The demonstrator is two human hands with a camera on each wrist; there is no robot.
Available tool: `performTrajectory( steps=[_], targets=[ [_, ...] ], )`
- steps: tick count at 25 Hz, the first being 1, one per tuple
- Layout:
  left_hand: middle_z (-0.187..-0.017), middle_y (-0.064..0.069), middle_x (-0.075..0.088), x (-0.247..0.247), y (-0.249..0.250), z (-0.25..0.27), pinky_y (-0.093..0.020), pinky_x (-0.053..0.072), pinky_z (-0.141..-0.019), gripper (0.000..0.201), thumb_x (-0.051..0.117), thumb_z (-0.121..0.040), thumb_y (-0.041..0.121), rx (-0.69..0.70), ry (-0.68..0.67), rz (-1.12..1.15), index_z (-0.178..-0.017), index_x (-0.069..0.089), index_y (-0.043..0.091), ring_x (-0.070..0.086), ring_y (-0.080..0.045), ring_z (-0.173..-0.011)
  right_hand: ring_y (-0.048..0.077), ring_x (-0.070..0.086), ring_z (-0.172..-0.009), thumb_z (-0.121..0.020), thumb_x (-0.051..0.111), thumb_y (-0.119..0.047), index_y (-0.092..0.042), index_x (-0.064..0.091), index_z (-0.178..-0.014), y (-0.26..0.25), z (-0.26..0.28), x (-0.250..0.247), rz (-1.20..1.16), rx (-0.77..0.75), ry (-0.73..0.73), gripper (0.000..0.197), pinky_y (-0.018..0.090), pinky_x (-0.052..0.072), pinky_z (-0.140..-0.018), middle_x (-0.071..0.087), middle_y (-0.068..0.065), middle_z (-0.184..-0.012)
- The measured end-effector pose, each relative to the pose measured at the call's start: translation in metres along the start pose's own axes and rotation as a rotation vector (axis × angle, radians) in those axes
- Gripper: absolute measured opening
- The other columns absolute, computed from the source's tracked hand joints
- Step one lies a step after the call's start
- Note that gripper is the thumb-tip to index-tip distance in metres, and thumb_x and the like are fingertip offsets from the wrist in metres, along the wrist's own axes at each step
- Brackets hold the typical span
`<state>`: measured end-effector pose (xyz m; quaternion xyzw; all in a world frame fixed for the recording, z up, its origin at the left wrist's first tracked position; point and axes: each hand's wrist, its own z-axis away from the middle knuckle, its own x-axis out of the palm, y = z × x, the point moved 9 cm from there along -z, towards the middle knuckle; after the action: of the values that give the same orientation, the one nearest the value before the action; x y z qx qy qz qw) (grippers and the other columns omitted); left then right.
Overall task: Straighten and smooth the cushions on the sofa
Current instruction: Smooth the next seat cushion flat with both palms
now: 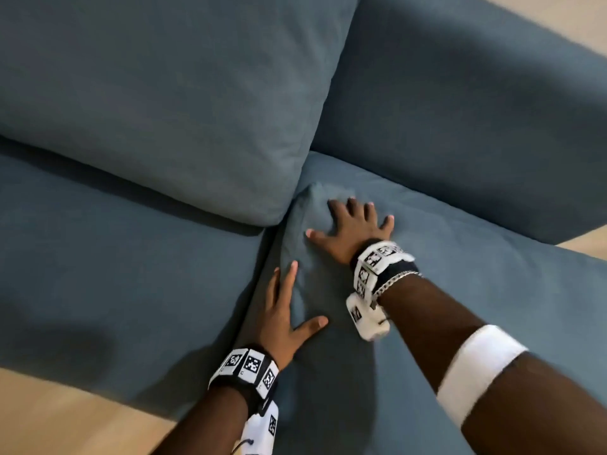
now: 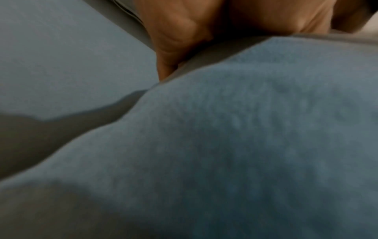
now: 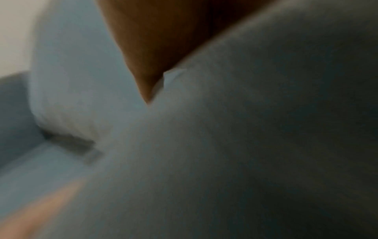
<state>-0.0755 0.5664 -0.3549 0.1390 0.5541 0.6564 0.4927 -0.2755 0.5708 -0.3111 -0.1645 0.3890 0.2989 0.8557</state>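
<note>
**Both hands flat on the right seat cushion**

We see a blue-grey sofa [image 1: 492, 103] from above, standing on a pale wooden floor [image 1: 56, 418]. Two seat cushions lie side by side, with a seam running between them. Our left hand [image 1: 282, 318] and right hand [image 1: 353, 224] both rest on the right seat cushion [image 1: 460, 257], close to its inner edge along that seam.

The left grip is open: fingers straight and pointing toward the sofa back, thumb spread to the right, palm down on the fabric. The right grip is open too, fingers fanned wide and pressed on the cushion's far inner corner, where the fabric bunches into a small ridge and a few creases. Neither hand pinches the cloth.

The left back cushion [image 1: 157, 103] leans over the left seat cushion [image 1: 115, 274], its lower corner reaching down just beside the right hand. The right back cushion [image 1: 466, 133] stands behind the right seat cushion.

Both wrists carry bands with black-and-white markers; the right forearm has a white band [image 1: 476, 369]. The wrist views are blurred, showing only blue fabric close up and part of a palm.
</note>
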Motion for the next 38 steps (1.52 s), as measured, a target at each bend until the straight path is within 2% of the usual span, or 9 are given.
performTrajectory(
  steps=[5, 11, 16, 20, 22, 27, 30, 33, 38],
  targets=[
    [-0.169, -0.003, 0.006, -0.001, 0.0, 0.004, 0.003, -0.001, -0.108, 0.104, 0.061, -0.077, 0.073, 0.015, -0.015, 0.029, -0.16, 0.008, 0.041, 0.008, -0.009, -0.154, 0.027, 0.01, -0.16, -0.094, 0.059, -0.052, -0.037, 0.031, -0.158, -0.01, 0.075, -0.126, -0.471, -0.158, 0.868, 0.072, 0.059, 0.003, -0.123, 0.01, -0.001, -0.173],
    [-0.169, 0.007, 0.013, 0.002, -0.029, 0.016, -0.008, 0.007, -0.118, 0.07, 0.033, -0.095, 0.055, -0.04, -0.029, 0.011, -0.158, 0.009, 0.036, 0.014, -0.006, -0.154, 0.028, -0.014, -0.159, -0.096, 0.035, -0.074, -0.04, 0.004, -0.164, -0.013, 0.041, 0.035, 0.085, -0.093, 0.051, 0.081, 0.064, -0.004, -0.125, -0.011, 0.0, -0.174],
    [-0.151, 0.03, 0.018, 0.0, -0.048, 0.033, 0.009, 0.012, -0.097, 0.069, 0.041, -0.103, 0.05, -0.186, -0.064, 0.098, -0.162, 0.011, 0.031, 0.025, 0.015, -0.127, 0.027, 0.015, -0.159, -0.098, 0.06, -0.044, -0.024, 0.033, -0.159, -0.004, 0.123, -0.099, -0.595, -0.255, 0.9, 0.07, 0.059, 0.02, -0.126, 0.012, 0.007, -0.172],
    [-0.156, 0.016, 0.027, 0.002, -0.065, 0.046, 0.006, 0.005, -0.101, 0.062, 0.041, -0.107, 0.043, -0.294, -0.071, 0.062, -0.162, 0.016, 0.027, 0.025, 0.002, -0.143, 0.025, -0.016, -0.159, -0.101, 0.025, -0.067, -0.033, 0.005, -0.166, -0.005, 0.1, 0.061, 0.169, -0.165, 0.205, 0.076, 0.062, -0.001, -0.126, -0.012, 0.0, -0.174],
    [-0.161, 0.006, 0.032, 0.001, -0.075, 0.052, -0.001, 0.007, -0.105, 0.056, 0.037, -0.109, 0.039, -0.351, -0.075, 0.049, -0.16, 0.024, 0.022, 0.028, -0.012, -0.15, 0.025, -0.015, -0.16, -0.1, 0.03, -0.069, -0.036, 0.006, -0.165, -0.004, 0.093, 0.06, 0.101, -0.142, 0.08, 0.076, 0.062, -0.001, -0.126, -0.011, -0.003, -0.174],
    [-0.156, -0.004, 0.044, 0.003, -0.089, 0.084, -0.018, 0.02, -0.113, 0.051, 0.03, -0.109, 0.045, -0.531, -0.04, 0.186, -0.152, 0.044, 0.021, 0.037, -0.019, -0.147, 0.023, 0.003, -0.161, -0.101, 0.057, -0.042, -0.025, 0.038, -0.158, -0.025, 0.176, -0.04, -0.527, -0.343, 0.713, 0.063, 0.051, 0.002, -0.129, 0.005, -0.003, -0.173],
    [-0.161, -0.007, 0.037, 0.007, -0.104, 0.105, -0.024, 0.017, -0.119, 0.062, 0.029, -0.108, 0.052, -0.604, -0.042, 0.19, -0.155, 0.039, 0.014, 0.031, -0.02, -0.15, 0.03, -0.012, -0.16, -0.102, 0.035, -0.056, -0.027, 0.032, -0.162, -0.034, 0.171, 0.085, 0.167, -0.393, 0.362, 0.067, 0.063, -0.001, -0.126, -0.009, 0.0, -0.171],
    [-0.162, -0.007, 0.036, 0.006, -0.109, 0.116, -0.022, 0.017, -0.116, 0.062, 0.03, -0.108, 0.052, -0.634, -0.01, 0.196, -0.156, 0.037, 0.013, 0.03, -0.019, -0.151, 0.028, -0.017, -0.159, -0.099, 0.037, -0.06, -0.03, 0.026, -0.163, -0.025, 0.16, 0.114, 0.167, -0.335, 0.17, 0.071, 0.064, -0.01, -0.123, -0.005, -0.002, -0.174],
    [-0.154, 0.002, 0.047, 0.021, -0.154, 0.136, -0.033, 0.032, -0.12, 0.076, 0.026, -0.098, 0.076, -0.699, 0.004, 0.43, -0.149, 0.048, 0.023, 0.045, -0.01, -0.139, 0.031, -0.003, -0.161, -0.1, 0.056, -0.037, -0.023, 0.037, -0.157, -0.055, 0.248, 0.035, -0.435, -0.612, 0.685, 0.061, 0.06, 0.0, -0.126, 0.001, 0.005, -0.173]
  ],
)
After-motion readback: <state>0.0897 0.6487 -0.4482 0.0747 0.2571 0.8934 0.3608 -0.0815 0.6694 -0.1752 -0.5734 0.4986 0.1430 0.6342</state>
